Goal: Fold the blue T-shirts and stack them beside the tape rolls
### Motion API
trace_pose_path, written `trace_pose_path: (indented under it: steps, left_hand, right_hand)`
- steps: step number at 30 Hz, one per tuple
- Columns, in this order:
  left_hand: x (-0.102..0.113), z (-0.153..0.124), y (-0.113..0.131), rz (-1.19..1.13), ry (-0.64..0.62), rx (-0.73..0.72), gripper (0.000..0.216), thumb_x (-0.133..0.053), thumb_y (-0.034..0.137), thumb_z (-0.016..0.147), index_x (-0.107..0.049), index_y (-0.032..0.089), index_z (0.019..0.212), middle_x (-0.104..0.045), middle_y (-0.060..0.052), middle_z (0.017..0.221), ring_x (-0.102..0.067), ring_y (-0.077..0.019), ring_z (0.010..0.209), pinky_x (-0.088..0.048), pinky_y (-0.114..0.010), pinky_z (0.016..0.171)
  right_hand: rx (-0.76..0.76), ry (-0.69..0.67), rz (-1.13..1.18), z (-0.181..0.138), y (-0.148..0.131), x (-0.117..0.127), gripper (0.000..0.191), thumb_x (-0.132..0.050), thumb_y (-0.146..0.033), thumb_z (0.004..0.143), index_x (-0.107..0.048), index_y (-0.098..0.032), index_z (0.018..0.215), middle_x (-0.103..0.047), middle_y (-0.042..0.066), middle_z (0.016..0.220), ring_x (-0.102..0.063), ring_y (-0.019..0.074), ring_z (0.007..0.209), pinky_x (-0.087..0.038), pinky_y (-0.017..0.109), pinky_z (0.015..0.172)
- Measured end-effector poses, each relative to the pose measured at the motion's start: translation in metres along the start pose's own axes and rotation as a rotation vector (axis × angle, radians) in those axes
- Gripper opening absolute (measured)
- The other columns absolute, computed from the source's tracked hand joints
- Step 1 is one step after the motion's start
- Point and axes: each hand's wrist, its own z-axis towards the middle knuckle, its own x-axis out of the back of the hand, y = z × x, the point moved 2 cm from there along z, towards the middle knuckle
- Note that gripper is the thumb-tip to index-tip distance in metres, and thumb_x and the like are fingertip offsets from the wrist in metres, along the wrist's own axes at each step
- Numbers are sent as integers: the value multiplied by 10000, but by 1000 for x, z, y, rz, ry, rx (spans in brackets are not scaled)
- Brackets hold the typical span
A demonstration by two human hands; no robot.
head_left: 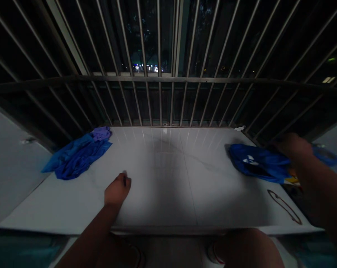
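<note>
My left hand [117, 190] rests on the white tiled ledge [168, 175] near its front left, fingers curled under in a loose fist, with nothing visible in it. My right hand [292, 146] reaches to the far right and grips a blue garment [259, 163] with white print that lies on the right side of the ledge. A crumpled blue cloth [77, 156] with a purple piece [101, 133] on top lies at the back left corner, well away from both hands.
Metal window bars [160, 80] rise behind the ledge, dark night outside. A thin wire hanger [285, 206] lies at the ledge's front right. My knees [242, 247] show below the front edge. Grey walls flank both sides.
</note>
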Motion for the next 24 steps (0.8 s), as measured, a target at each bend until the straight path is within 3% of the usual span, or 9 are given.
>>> trace_pose_path:
  steps: [3,4,7,9,11,15,19,22,24]
  left_hand:
    - [0,0,0,0,12,4,336,-410,414,1102,-655,233,1245,-823,-131,1194,-804,-310,992,-543,-378,782]
    - [0,0,0,-5,13,4,330,-415,406,1103,-656,233,1248,-824,-128,1192,-804,-307,989,-542,-376,783]
    - [1,1,-1,-29,25,4,303,-439,379,1100,-661,236,1249,-823,-121,1207,-801,-294,1000,-540,-367,795]
    - [0,0,-1,-41,34,5,285,-454,358,1096,-667,236,1242,-822,-117,1211,-797,-282,1005,-540,-360,806]
    - [-2,-2,-1,-43,32,12,279,-462,346,1094,-671,233,1240,-821,-114,1194,-794,-278,995,-543,-359,812]
    - [-2,2,-9,-55,22,-59,318,-471,353,1092,-679,227,1296,-783,-118,1289,-781,-269,1043,-568,-361,885]
    - [28,38,-47,92,80,-274,448,-513,328,1063,-629,170,1466,-594,-163,1613,-662,-305,1357,-510,-389,1135]
    - [58,76,-94,171,221,-47,614,-512,316,1056,-487,25,1597,-382,-265,1767,-480,-415,1546,-420,-495,1252]
    - [66,90,-117,166,250,121,672,-462,314,1066,-414,-60,1622,-334,-355,1758,-415,-491,1574,-361,-638,1267]
  right_hand:
    - [106,-212,-94,-60,-11,-57,472,-569,-395,1111,-793,-1,1244,-679,441,1335,-681,464,1339,-490,601,1055]
    - [178,-265,-94,-91,-18,-79,483,-548,-400,1114,-754,-22,1334,-667,412,1397,-680,437,1346,-492,574,1097]
    - [298,-465,-44,-201,-41,-145,514,-584,-521,1054,-761,-117,1318,-728,287,1403,-717,397,1299,-520,527,1154]
    - [277,-464,-106,-265,-52,-176,719,-462,-626,1038,-658,-98,1486,-584,267,1618,-554,447,1506,-462,660,1193]
    - [237,-384,-190,-306,-60,-193,844,-301,-656,1044,-530,-86,1622,-415,235,1758,-364,451,1639,-325,726,1267]
    - [219,-347,-255,-326,-72,-192,938,-158,-684,1047,-445,-57,1681,-341,223,1798,-283,435,1677,-243,699,1309]
    - [210,-367,-268,-318,-80,-182,920,-165,-665,1054,-458,-49,1672,-341,229,1795,-292,432,1672,-242,707,1304]
    - [218,-370,-250,-318,-82,-179,897,-199,-651,1059,-470,-46,1663,-348,241,1789,-305,442,1664,-238,723,1300]
    - [232,-357,-235,-319,-82,-179,884,-211,-642,1065,-481,-41,1654,-354,255,1782,-312,449,1660,-235,729,1299]
